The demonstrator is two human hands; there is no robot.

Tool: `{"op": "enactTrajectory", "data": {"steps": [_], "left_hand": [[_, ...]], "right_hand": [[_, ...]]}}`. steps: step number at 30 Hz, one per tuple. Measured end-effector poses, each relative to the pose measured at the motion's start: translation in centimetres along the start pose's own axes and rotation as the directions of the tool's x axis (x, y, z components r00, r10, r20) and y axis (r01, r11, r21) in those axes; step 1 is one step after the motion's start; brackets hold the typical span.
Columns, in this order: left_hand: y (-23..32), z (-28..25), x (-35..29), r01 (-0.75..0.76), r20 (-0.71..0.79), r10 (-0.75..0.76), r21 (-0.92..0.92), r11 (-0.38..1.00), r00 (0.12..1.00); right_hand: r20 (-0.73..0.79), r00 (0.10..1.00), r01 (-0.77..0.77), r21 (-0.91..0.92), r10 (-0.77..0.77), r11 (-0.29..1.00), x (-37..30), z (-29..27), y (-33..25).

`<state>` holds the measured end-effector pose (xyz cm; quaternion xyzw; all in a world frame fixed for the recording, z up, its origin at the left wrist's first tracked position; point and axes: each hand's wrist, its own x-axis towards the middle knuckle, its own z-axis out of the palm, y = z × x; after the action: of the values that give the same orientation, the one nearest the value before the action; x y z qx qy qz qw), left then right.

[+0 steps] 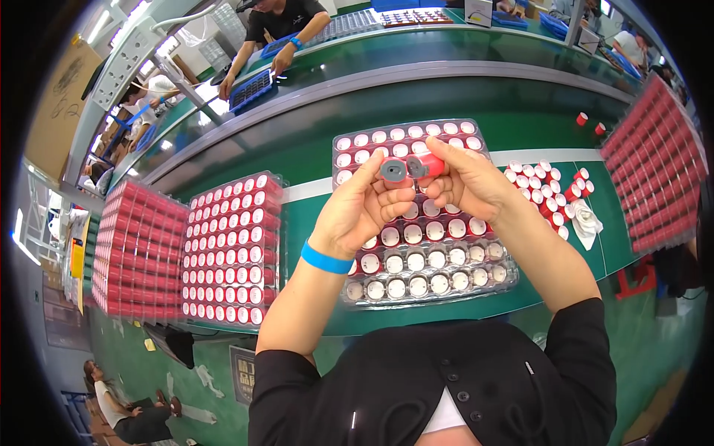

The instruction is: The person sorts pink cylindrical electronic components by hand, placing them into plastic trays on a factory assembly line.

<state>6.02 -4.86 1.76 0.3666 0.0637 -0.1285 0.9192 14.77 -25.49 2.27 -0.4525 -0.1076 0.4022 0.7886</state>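
Note:
Above a clear plastic tray (431, 302), my left hand (363, 208) is closed on a small red cylinder (395, 183) with a dark grey end face. My right hand (474, 181) grips a second red cylinder (431, 164), its dark end tilted toward the first. The two are side by side, very close together; whether they touch I cannot tell. Rows of red cylinders with white round tops (413, 234) fill the tray beneath, partly covered by my hands. A blue band (326, 259) circles my left wrist.
Filled trays (227, 249) and a tall stack (141, 253) stand on the left. Loose red cylinders (539, 189) and a white cloth (586, 223) lie at right, beside another stack (658, 167). Across the metal rail (416, 70), another person (279, 30) handles a blue tray (251, 91).

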Motion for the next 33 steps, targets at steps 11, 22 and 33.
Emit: {"op": "enactTrajectory", "data": {"steps": [11,22,33], "left_hand": [[-0.8,0.0,-0.5,0.044,0.025,-0.044,0.009,0.999,0.999],[-2.9,-0.1,-5.5,-0.299,0.031,0.484,0.821,0.487,0.874],[-6.4,-1.6,-9.1,-0.205,0.279,0.492,0.958,-0.200,0.825]], "right_hand": [[-0.010,0.999,-0.034,0.038,0.034,0.999,-0.6,-0.3,0.8],[0.075,0.965,0.254,-0.510,-0.251,0.822,-4.9,0.3,2.6],[0.405,0.877,0.441,-0.892,-0.257,0.099,-6.8,2.4,6.1]]}}
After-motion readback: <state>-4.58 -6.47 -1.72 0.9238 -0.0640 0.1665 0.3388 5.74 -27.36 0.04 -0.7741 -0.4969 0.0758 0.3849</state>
